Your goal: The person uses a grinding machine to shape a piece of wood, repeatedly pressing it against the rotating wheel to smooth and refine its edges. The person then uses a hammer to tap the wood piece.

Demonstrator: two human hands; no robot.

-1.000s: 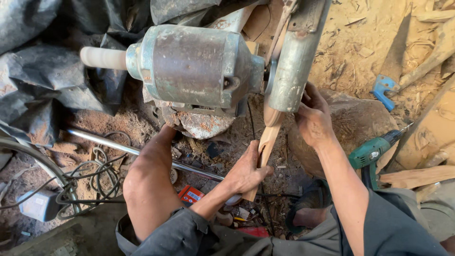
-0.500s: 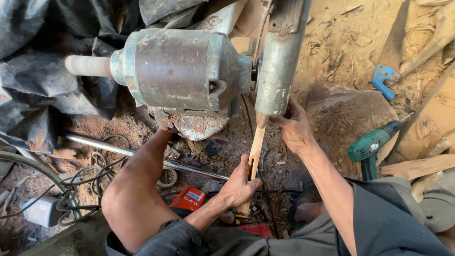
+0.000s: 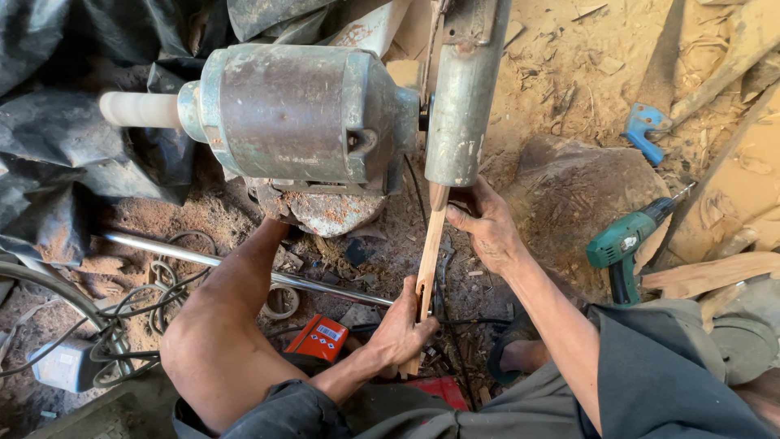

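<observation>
Gripping a wooden strip (image 3: 430, 252) at centre frame, left hand (image 3: 404, 329) clamps its lower end. Right hand (image 3: 486, 225) clasps its top beneath the grinder guard (image 3: 460, 97), beside the motor (image 3: 296, 114).

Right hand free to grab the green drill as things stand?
Probably not: the right hand is gripping the wooden stick at the grinder guard. The green drill lies unobstructed beside that forearm, so letting go comes first.
</observation>
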